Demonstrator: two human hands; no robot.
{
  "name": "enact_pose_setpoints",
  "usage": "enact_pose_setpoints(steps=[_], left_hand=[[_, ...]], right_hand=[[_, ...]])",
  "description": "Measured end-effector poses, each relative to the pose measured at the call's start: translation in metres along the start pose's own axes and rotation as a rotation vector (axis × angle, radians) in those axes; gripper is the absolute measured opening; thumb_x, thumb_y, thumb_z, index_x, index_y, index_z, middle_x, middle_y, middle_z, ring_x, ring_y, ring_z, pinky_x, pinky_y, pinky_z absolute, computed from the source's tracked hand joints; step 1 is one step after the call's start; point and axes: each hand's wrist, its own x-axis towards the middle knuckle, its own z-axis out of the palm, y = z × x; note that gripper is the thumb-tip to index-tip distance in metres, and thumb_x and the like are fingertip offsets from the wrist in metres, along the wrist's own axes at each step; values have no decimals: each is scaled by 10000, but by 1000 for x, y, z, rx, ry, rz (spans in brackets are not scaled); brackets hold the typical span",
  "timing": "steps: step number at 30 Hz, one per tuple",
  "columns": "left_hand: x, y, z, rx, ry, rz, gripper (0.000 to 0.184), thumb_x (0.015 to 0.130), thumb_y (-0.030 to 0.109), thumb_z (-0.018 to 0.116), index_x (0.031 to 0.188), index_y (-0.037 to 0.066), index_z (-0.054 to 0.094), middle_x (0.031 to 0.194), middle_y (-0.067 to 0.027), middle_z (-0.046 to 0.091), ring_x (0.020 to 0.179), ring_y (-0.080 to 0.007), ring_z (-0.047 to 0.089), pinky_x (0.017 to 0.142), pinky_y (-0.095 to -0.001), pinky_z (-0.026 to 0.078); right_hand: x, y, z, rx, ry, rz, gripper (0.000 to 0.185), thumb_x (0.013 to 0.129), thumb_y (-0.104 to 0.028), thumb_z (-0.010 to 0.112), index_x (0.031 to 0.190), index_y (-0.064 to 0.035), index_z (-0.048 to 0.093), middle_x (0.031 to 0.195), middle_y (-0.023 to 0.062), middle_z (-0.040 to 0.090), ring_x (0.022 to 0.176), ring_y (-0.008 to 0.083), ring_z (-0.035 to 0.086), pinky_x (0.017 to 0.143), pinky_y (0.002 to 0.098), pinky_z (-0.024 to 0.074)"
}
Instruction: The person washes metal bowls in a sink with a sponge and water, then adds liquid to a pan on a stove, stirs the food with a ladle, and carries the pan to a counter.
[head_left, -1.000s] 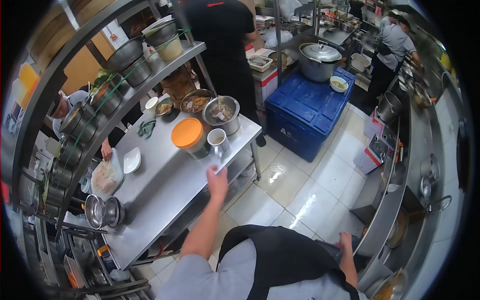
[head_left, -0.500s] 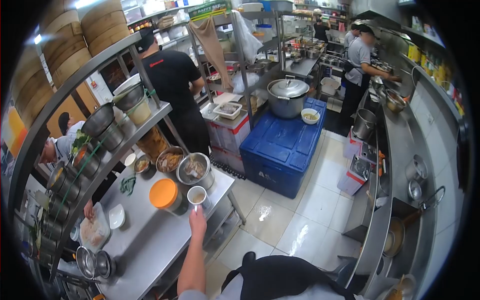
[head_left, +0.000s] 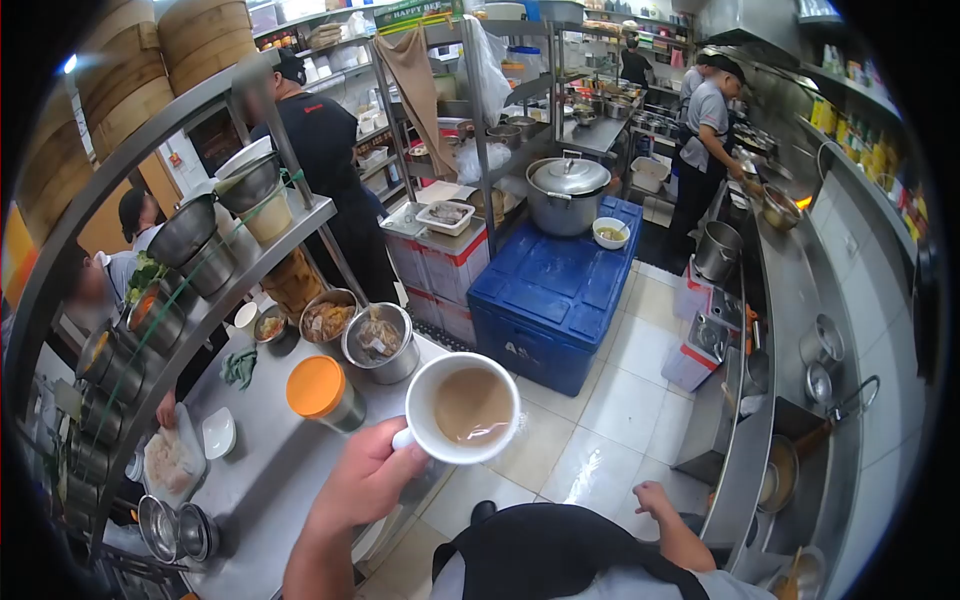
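Note:
A white mug (head_left: 432, 425) of milky brown drink is raised close to the camera, tilted so that its inside shows. My left hand (head_left: 368, 470) is closed round its handle, thumb uppermost. Beyond the mug, on the steel table, stand a jar with an orange lid (head_left: 315, 388) and a steel pot (head_left: 380, 345) with food in a strainer. My right hand (head_left: 657, 498) hangs over the floor at my right side, loosely bent, with nothing visible in it.
The steel table (head_left: 270, 480) runs along my left under a shelf of metal pots. Ahead, a blue chest (head_left: 545, 300) carries a large lidded pot (head_left: 568, 195) and a bowl. A steel counter with a sink lies right. Several people work around.
My left hand has lifted the mug off the table edge and brought it nearer to the camera. My right hand has come into view at the right.

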Motion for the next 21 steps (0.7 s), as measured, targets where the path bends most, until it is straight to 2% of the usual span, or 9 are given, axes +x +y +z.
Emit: enact_pose_setpoints(steps=[1,3,5,7,10,11,13,16,21], left_hand=[[-3,19,2,-4,-2,-9,194,964,187,551,927,2,594,761,-2,575,692,-77,518,640,-236,421],[-8,48,5,72,-89,183,161,934,163,575,911,5,595,771,-54,580,676,-150,522,641,-287,422],[-11,64,-1,131,-174,282,158,918,162,589,905,5,598,781,-80,568,681,-203,513,641,-318,417],[-15,74,-7,191,-260,385,157,903,162,602,898,5,600,790,-105,556,687,-255,505,641,-349,411],[-24,83,4,243,-172,565,340,857,238,636,918,-97,649,897,-240,672,789,-342,671,711,-370,525],[-25,91,4,245,-175,563,340,857,238,636,918,-97,649,897,-240,672,789,-342,671,711,-370,525],[-25,108,3,284,-291,579,388,904,407,597,793,35,593,876,-180,614,673,-295,511,594,-418,360],[-30,114,4,349,-280,609,350,906,375,603,765,55,591,833,-157,602,652,-285,496,580,-395,349],[-27,120,5,402,-287,683,327,887,350,633,724,71,585,790,-136,599,618,-260,480,560,-384,328]], right_hand=[[-2,-1,4,1,-13,-12,294,867,-154,594,1060,65,623,1000,151,601,849,305,615,597,445,619],[-10,5,13,-5,-29,-15,292,871,-151,582,1062,65,623,984,150,599,844,294,615,600,444,620],[-21,23,25,-30,-22,15,271,846,-174,616,989,55,643,828,116,607,704,255,627,557,422,611],[-32,49,29,-110,-71,20,288,855,-204,612,999,43,650,862,118,626,714,258,634,576,418,610],[-29,99,40,-393,-216,153,297,848,-216,613,990,40,662,926,135,644,773,273,643,607,419,608],[-26,117,43,-464,-251,195,300,845,-220,613,987,39,666,947,141,650,793,278,645,618,419,607],[-28,131,40,-409,-229,208,305,840,-220,613,992,38,671,969,146,656,819,284,648,626,420,607],[-42,131,31,-180,-151,198,323,833,-199,610,1045,37,672,979,142,645,830,287,649,608,431,608],[-27,106,20,-120,-74,169,295,846,-181,603,1013,55,657,922,145,642,762,272,651,557,422,594]])
